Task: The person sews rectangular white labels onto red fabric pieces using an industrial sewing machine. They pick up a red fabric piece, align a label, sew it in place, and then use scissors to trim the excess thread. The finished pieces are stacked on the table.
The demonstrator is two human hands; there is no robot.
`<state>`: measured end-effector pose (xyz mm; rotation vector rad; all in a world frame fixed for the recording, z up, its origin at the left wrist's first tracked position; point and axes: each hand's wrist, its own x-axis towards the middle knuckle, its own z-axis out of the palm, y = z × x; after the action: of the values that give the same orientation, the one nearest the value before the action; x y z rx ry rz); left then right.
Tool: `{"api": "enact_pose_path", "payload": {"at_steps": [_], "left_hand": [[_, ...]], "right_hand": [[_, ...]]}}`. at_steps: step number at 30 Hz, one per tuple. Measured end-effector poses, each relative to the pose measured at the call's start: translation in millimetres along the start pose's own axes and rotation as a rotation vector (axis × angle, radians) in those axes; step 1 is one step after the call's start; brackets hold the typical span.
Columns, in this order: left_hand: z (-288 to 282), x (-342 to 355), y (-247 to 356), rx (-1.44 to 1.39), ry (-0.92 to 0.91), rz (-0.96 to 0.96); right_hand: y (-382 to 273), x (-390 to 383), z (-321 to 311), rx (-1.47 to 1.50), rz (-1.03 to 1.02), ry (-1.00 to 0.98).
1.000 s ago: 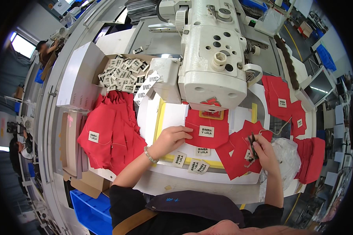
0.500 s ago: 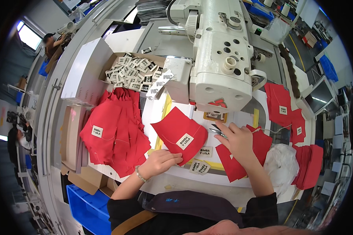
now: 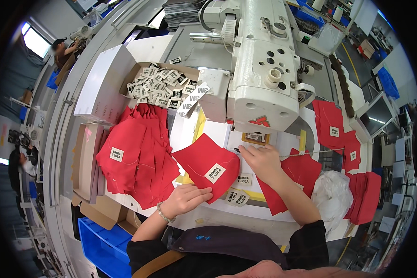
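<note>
A red fabric piece (image 3: pixel 194 160) with a cream label (image 3: pixel 215 173) on it lies in front of the sewing machine. My left hand (image 3: pixel 187 199) pinches its near edge, thumb and fingers closed together. To the right of the piece, below the machine head, my right hand (image 3: pixel 260 160) is closed round a pair of thread snips (image 3: pixel 236 149). Only a small dark end of the snips shows; my fingers hide the rest. Loose cream labels (image 3: pixel 236 197) lie by the piece's near right side. Another red piece (image 3: pixel 306 167) rests partly under my right forearm.
The white sewing machine (image 3: pixel 264 88) stands ahead. On the left are a heap of red pieces (image 3: pixel 139 153), a box of labels (image 3: pixel 162 83) and a white carton (image 3: pixel 104 88). A plastic bag (image 3: pixel 332 194) and stacked red pieces (image 3: pixel 363 197) are at right, a blue bin (image 3: pixel 102 245) lower left.
My right hand has moved left and its fingers now cover the snips' blades, which showed before. The labelled red piece has shifted slightly left and toward me with my left hand.
</note>
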<state>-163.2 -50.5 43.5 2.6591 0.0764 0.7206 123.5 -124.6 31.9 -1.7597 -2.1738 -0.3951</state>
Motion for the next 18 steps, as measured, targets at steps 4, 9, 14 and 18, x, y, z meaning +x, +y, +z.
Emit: {"api": "enact_pose_path", "payload": {"at_steps": [4,9,14,18], "left_hand": [[1,0,-3,-0.038,0.098,-0.073],[-1,12,-9,-0.173,0.344,-0.361],[-4,17,-34,-0.751,0.582,-0.874],[-12,25,-47,-0.921,0.637,-0.854]], "right_hand": [[3,-6,2,0.050,0.080,-0.013],[0,4,-22,0.007,0.123,0.099],[-14,-6,-19,0.724,0.284,0.012],[-28,-18,-3,1.780,0.660,-0.480]]}}
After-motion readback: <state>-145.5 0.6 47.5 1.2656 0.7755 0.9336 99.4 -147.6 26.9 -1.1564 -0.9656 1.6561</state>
